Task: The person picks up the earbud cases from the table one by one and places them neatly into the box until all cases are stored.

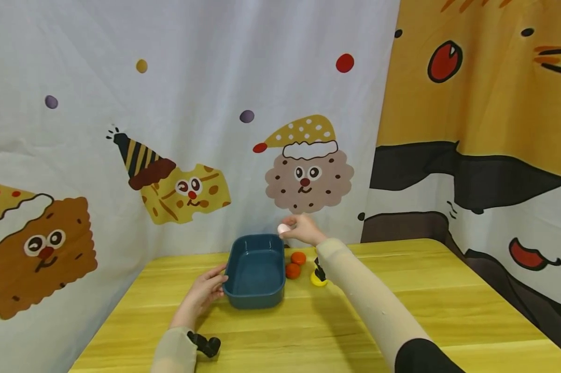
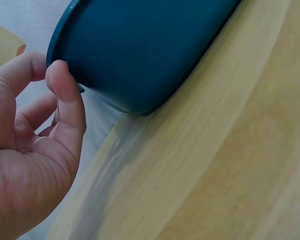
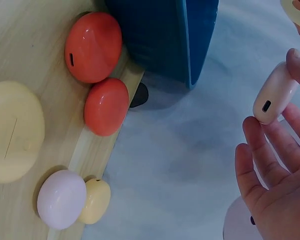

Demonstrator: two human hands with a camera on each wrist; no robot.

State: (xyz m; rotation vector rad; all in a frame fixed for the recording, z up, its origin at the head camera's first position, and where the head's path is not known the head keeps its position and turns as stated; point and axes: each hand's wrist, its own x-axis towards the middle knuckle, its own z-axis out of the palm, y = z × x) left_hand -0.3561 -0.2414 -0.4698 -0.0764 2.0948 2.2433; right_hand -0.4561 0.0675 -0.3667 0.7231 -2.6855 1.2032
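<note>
A dark blue rectangular bin [image 1: 257, 301] stands on the table, and its inside shows bare in the head view. My left hand [image 1: 202, 291] holds its left side; thumb and a finger pinch the rim in the left wrist view. Above the bin's back right corner, my right hand [image 1: 305, 230] pinches a pale pink, smooth pebble-shaped piece [image 3: 273, 95] with a small dark slot. Two orange-red pieces [image 3: 94, 47] of similar shape lie beside the bin's right wall. Farther right are a large yellow piece [image 3: 12, 131], a lavender one [image 3: 61, 199] and a small yellow one [image 3: 96, 201].
The wood-grain table [image 1: 425, 305] extends to the right and in front of the bin. Behind it hangs a white curtain [image 1: 192, 77] with cartoon prints, close to the table's back edge. My right forearm's sleeve [image 1: 378, 295] partly covers the pieces in the head view.
</note>
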